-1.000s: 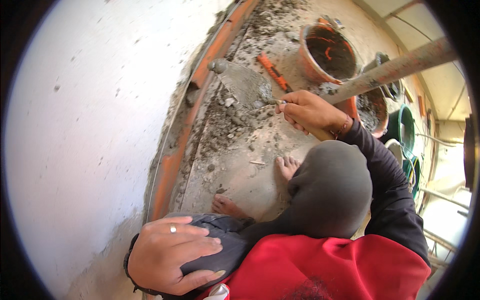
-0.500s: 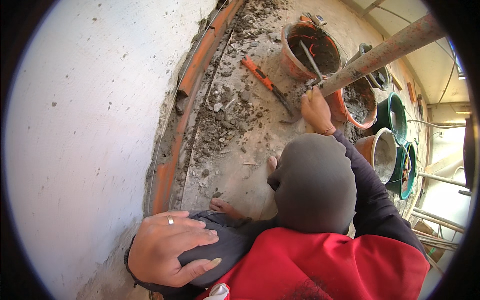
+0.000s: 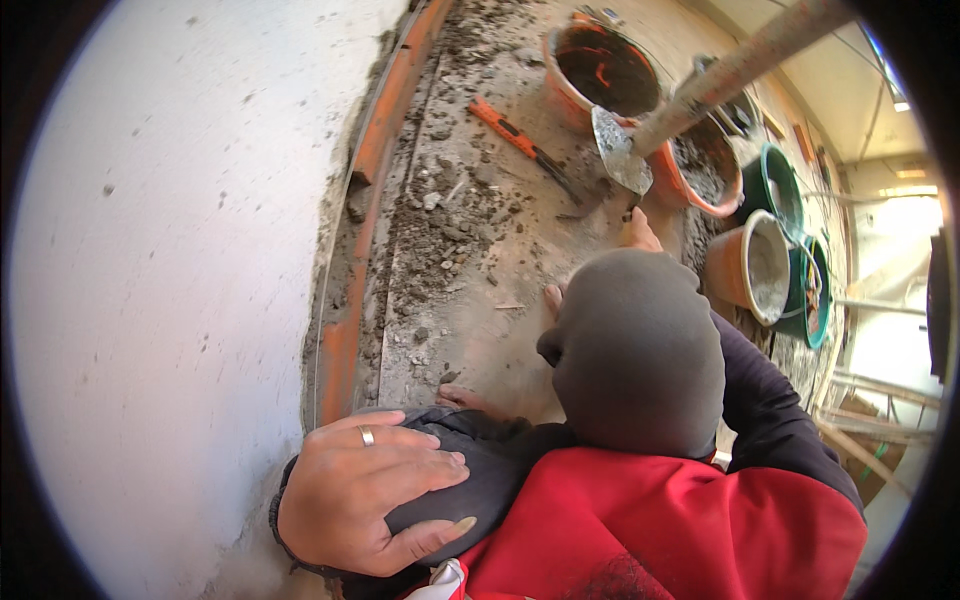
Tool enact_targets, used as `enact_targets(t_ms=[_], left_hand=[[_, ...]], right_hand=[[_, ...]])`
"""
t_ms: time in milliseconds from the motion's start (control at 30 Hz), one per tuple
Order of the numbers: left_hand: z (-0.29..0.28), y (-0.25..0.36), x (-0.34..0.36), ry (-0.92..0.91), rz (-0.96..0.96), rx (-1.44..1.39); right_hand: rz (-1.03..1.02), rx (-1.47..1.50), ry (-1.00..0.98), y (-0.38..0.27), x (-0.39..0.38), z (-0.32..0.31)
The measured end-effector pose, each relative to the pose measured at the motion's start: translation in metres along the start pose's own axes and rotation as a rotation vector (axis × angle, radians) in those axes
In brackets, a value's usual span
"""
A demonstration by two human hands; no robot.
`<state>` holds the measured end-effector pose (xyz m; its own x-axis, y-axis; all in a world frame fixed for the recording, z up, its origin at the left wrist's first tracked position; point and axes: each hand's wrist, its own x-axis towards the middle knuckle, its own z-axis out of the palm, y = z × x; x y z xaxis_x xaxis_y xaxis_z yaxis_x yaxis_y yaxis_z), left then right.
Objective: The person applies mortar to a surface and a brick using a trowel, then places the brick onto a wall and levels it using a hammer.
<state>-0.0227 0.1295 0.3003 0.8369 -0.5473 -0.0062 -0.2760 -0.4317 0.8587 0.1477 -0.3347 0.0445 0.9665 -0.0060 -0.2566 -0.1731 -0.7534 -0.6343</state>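
Observation:
My left hand [image 3: 365, 495], a ring on one finger, rests flat on my dark-trousered bent knee [image 3: 480, 470]. My right hand [image 3: 640, 232] reaches forward past my grey, dusty other knee [image 3: 640, 350], which hides most of it. It grips the handle of a steel trowel [image 3: 618, 152]. The trowel's blade is raised between an orange bucket [image 3: 560, 85] and a second orange bucket holding grey mortar [image 3: 700, 170]. My bare toes [image 3: 465, 400] show on the dusty floor.
A white plastered wall [image 3: 170, 250] fills the left, with an orange strip [image 3: 375, 150] along its foot and mortar rubble [image 3: 440, 220] beside it. An orange-handled tool [image 3: 510, 125] lies on the floor. A slanted pipe [image 3: 740, 55] crosses above. More buckets [image 3: 755, 265] stand at right.
My right hand went from the rubble on the floor to the buckets, and the trowel blade is now lifted. My left hand stayed on my knee.

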Motion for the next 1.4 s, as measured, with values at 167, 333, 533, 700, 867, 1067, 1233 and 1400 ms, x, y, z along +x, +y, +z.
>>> enact_targets(t_ms=[167,333,533,700,867,1067,1233,1400], left_hand=[[-0.006,-0.003,0.002,-0.028,-0.047,0.036],[-0.013,0.009,0.02,-0.121,-0.028,-0.03],[-0.011,0.007,0.036,-0.143,-0.046,-0.04],[0.006,0.011,0.031,0.048,-0.184,-0.001],[0.006,0.019,0.036,0.062,-0.245,0.009],[-0.008,0.032,0.051,-0.083,-0.295,-0.03],[-0.003,0.033,0.056,-0.089,-0.257,0.005],[0.003,0.021,0.045,-0.001,-0.133,0.061]], right_hand=[[-0.121,-0.163,-0.02,-0.058,-0.113,-0.083],[-0.013,-0.118,0.26,-0.024,-0.187,-0.187],[0.391,-0.994,0.184,0.037,-0.16,-0.311],[0.574,-1.154,-0.009,0.064,-0.081,-0.314],[0.526,-1.2,-0.242,0.116,-0.031,-0.3],[0.293,-0.993,-0.33,0.136,-0.056,-0.298],[0.666,-0.262,-0.079,0.122,-0.1,-0.297],[0.605,-0.039,0.119,0.074,-0.123,-0.288]])
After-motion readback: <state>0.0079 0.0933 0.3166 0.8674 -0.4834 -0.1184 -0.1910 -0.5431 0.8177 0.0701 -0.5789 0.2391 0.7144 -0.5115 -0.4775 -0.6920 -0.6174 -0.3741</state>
